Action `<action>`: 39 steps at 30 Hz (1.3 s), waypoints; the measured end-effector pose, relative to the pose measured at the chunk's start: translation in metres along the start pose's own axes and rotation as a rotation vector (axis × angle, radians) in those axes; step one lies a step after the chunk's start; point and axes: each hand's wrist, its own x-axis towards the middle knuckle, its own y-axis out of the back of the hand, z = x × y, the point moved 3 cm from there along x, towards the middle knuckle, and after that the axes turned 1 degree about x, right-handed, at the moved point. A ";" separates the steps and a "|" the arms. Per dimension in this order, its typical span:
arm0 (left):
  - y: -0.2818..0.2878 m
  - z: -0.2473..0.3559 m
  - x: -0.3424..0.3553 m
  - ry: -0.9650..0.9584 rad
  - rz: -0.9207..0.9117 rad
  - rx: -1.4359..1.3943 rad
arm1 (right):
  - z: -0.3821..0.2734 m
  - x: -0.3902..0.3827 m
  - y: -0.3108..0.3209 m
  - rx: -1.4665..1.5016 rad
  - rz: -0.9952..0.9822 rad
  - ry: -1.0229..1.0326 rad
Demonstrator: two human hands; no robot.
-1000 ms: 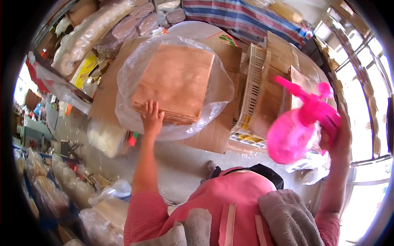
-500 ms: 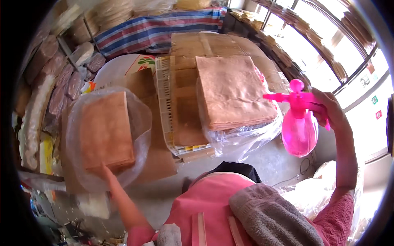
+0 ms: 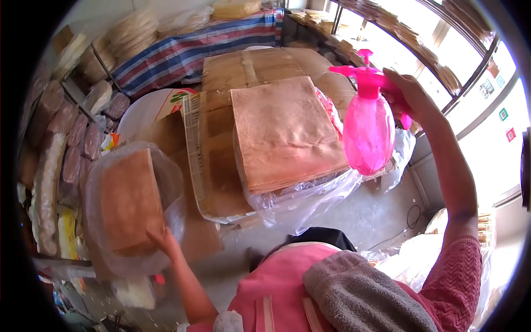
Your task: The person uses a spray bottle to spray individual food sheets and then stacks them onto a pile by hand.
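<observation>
Bottle (image 3: 369,138), egg-shaped, translucent pink plastic, pump-topped, hangs in the head view I watch; I judge the work under way, bottle in hand, tops bare on a broad square stack of tan sheets (image 3: 285,133) and a narrower stack of brown sheets (image 3: 128,199) on clear plastic film (image 3: 176,202); what remains, I cannot tell; right hand (image 3: 405,97) has fingers closed round the bottle's handle, body to their left; left hand (image 3: 161,240) touches the narrower stack's near right edge; whether its fingers pinch, I cannot tell.
</observation>
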 end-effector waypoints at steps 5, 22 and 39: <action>0.003 -0.005 -0.027 0.123 -0.022 0.066 | 0.022 -0.016 0.041 -0.104 0.086 -0.093; 0.017 -0.004 -0.034 0.174 -0.023 -0.004 | 0.015 -0.063 -0.050 -0.196 -0.345 -0.165; -0.038 0.292 -0.116 -0.830 -0.348 -0.325 | 0.060 -0.113 0.035 -0.041 0.089 -0.252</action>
